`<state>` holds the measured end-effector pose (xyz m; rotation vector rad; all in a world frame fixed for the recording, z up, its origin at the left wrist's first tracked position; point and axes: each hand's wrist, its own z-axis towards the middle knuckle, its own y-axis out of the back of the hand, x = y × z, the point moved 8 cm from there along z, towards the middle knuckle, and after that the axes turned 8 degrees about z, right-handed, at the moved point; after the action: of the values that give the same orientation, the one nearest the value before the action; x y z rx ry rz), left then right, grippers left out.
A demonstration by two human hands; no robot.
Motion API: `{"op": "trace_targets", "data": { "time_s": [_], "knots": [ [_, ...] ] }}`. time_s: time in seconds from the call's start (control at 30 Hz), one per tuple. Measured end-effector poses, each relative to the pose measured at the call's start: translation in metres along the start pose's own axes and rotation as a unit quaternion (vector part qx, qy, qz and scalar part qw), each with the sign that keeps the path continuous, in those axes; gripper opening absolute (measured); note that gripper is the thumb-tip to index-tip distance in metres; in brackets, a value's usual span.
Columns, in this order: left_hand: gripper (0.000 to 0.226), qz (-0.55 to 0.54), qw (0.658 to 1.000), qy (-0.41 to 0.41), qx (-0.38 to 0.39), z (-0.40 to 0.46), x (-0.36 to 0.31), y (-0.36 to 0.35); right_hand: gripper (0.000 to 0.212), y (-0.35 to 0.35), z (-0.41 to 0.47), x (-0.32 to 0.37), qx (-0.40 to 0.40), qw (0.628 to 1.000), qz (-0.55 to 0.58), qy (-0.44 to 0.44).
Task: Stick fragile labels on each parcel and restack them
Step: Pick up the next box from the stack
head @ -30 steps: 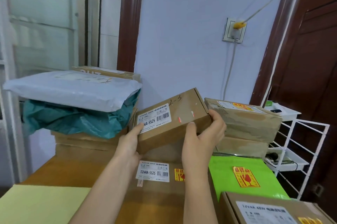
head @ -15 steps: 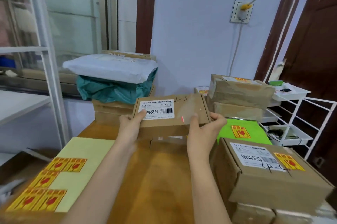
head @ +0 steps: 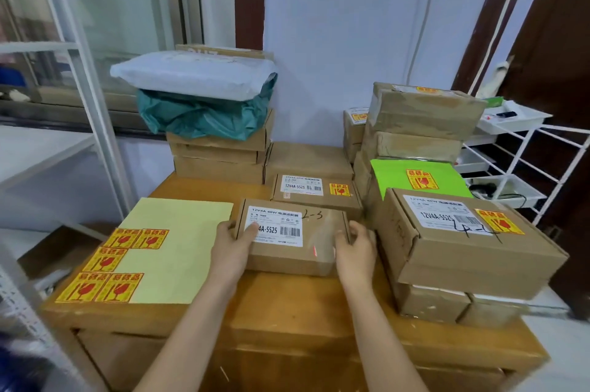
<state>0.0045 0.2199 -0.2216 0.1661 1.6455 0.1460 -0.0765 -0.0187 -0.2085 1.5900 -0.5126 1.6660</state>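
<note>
A small brown parcel [head: 297,251] marked "2-3", with a white barcode label and no red sticker on top, sits low on the wooden table [head: 281,312]. My left hand [head: 231,248] grips its left end, thumb on the white label. My right hand [head: 356,248] grips its right end. To the left lies a pale yellow backing sheet [head: 178,248] with several red-and-yellow fragile stickers [head: 99,288] along its left side. Behind the held parcel stands a parcel [head: 316,192] bearing a fragile sticker. At the right, a larger box [head: 459,241] marked "4-4" also carries one.
A stack of brown boxes topped by a teal bag [head: 204,114] and a white mailer [head: 191,75] stands at the back left. Taped boxes [head: 421,117] and a green envelope [head: 415,177] with a sticker fill the back right. A white wire rack [head: 523,161] stands right of the table.
Both hands have brought the parcel down and toward me from in front of the stacks to the table surface. The view has tilted down, showing the sticker sheet.
</note>
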Motion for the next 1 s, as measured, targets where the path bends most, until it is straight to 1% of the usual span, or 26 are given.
{"op": "trace_targets", "data": {
  "time_s": [0.07, 0.17, 0.23, 0.3, 0.4, 0.47, 0.63, 0.77, 0.83, 0.93, 1.0],
  "knots": [
    [0.05, 0.033, 0.999, -0.007, -0.006, 0.002, 0.001, 0.0, 0.039, 0.001, -0.001, -0.007, 0.009, 1.0, -0.001, -0.01],
    [0.033, 0.097, 0.995, -0.011, -0.01, 0.005, -0.003, 0.001, 0.039, 0.004, -0.006, -0.016, 0.019, 1.0, 0.011, -0.018],
    [0.029, 0.14, 0.99, -0.012, -0.011, 0.01, -0.006, 0.003, 0.041, 0.003, -0.008, -0.02, 0.029, 0.999, 0.02, -0.022],
    [0.03, 0.213, 0.977, -0.013, -0.001, 0.016, -0.009, 0.004, 0.044, 0.003, -0.008, -0.021, 0.038, 0.999, 0.03, -0.025],
    [0.037, 0.335, 0.942, -0.016, 0.011, 0.028, -0.013, 0.005, 0.045, 0.002, -0.008, -0.021, 0.048, 0.998, 0.03, -0.013],
    [0.042, 0.374, 0.928, -0.01, 0.011, 0.034, -0.012, 0.005, 0.045, 0.001, -0.007, -0.021, 0.051, 0.998, 0.024, -0.01],
    [0.047, 0.391, 0.92, -0.001, -0.016, 0.036, -0.006, -0.003, 0.047, 0.003, -0.006, -0.025, 0.028, 0.999, 0.028, -0.015],
    [0.048, 0.368, 0.929, -0.004, -0.035, 0.034, -0.008, -0.013, 0.046, 0.009, -0.008, -0.022, -0.007, 1.0, 0.024, 0.0],
    [0.045, 0.345, 0.938, -0.006, -0.04, 0.034, -0.009, -0.014, 0.044, 0.011, -0.009, -0.019, -0.02, 0.999, 0.024, 0.014],
    [0.037, 0.28, 0.957, -0.049, -0.057, 0.027, -0.015, -0.006, 0.042, 0.013, -0.01, -0.017, -0.026, 0.999, 0.026, 0.023],
    [0.035, 0.258, 0.958, -0.101, -0.078, 0.016, -0.022, 0.007, 0.042, 0.013, -0.009, -0.016, -0.027, 0.999, 0.026, 0.026]
  ]
}}
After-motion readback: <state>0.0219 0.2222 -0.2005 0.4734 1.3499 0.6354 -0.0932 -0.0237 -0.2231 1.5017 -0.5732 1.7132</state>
